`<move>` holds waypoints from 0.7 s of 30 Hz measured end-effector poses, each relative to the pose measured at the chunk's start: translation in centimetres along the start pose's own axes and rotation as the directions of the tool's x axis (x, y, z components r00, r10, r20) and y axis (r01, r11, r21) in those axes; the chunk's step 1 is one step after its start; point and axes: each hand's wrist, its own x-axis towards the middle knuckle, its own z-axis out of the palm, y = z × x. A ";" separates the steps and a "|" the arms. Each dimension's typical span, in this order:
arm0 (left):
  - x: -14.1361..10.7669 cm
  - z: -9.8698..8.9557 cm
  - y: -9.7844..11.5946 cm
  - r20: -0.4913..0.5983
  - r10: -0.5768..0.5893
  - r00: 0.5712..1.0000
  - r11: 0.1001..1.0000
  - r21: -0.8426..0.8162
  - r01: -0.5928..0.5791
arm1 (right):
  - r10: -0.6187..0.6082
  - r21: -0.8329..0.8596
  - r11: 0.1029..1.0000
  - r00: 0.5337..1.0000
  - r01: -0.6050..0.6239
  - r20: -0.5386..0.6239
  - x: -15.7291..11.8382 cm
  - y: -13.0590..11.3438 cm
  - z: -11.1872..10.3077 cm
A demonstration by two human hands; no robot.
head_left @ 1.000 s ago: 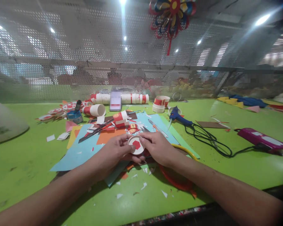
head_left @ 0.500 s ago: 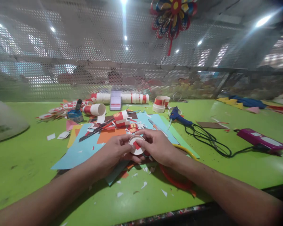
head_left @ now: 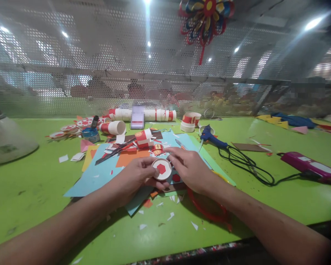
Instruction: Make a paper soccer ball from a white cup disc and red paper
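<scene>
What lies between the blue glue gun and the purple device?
The head view shows looped black cable, a brown flat piece and thin red and white strips there.

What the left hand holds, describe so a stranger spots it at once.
On the green table, find the blue paper in the middle. Over it, the left hand holds a small white disc. Its face bears one red hexagon, unlike the patterned discs at the back left.
</scene>
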 end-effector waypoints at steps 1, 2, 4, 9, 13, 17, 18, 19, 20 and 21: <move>0.0 0.0 0.0 0.001 0.001 1.000 1.000 -0.007 -0.001 | -0.021 -0.010 1.000 0.999 0.021 -0.047 0.1 -0.1 -0.3; 0.0 0.0 0.0 0.003 0.003 1.000 1.000 -0.015 -0.003 | -0.048 -0.027 0.999 0.994 0.045 -0.094 0.1 -0.3 -0.6; -0.1 0.0 0.1 0.017 0.006 1.000 1.000 -0.029 -0.006 | -0.095 -0.066 0.994 0.977 0.083 -0.191 0.1 -0.6 -1.1; -0.2 -0.1 0.1 0.071 0.045 0.996 0.997 -0.060 -0.041 | 0.022 -0.024 0.999 0.983 -0.027 -0.180 0.3 -1.0 -1.4; -0.2 -0.1 0.0 0.092 0.067 0.993 0.996 -0.060 -0.062 | 0.167 0.019 0.986 0.985 -0.168 0.046 0.5 -0.9 -1.0; -0.3 -0.1 0.0 0.100 0.036 0.994 0.997 -0.078 -0.028 | 0.231 0.080 0.968 0.967 -0.240 0.104 0.5 -0.9 -0.7; -0.3 -0.2 0.0 0.112 0.037 0.993 0.996 -0.088 -0.027 | 0.236 0.103 0.963 0.966 -0.247 0.107 0.5 -0.9 -0.7; -0.3 -0.2 0.0 0.130 0.047 0.990 0.995 -0.098 -0.035 | 0.237 0.120 0.961 0.966 -0.249 0.106 0.5 -0.9 -0.7; -0.3 -0.2 0.0 0.152 0.061 0.986 0.993 -0.107 -0.045 | 0.234 0.128 0.961 0.967 -0.245 0.100 0.4 -0.9 -0.7; -0.3 -0.3 -0.1 0.168 0.074 0.983 0.992 -0.111 -0.055 | 0.224 0.130 0.964 0.970 -0.234 0.092 0.4 -0.9 -0.7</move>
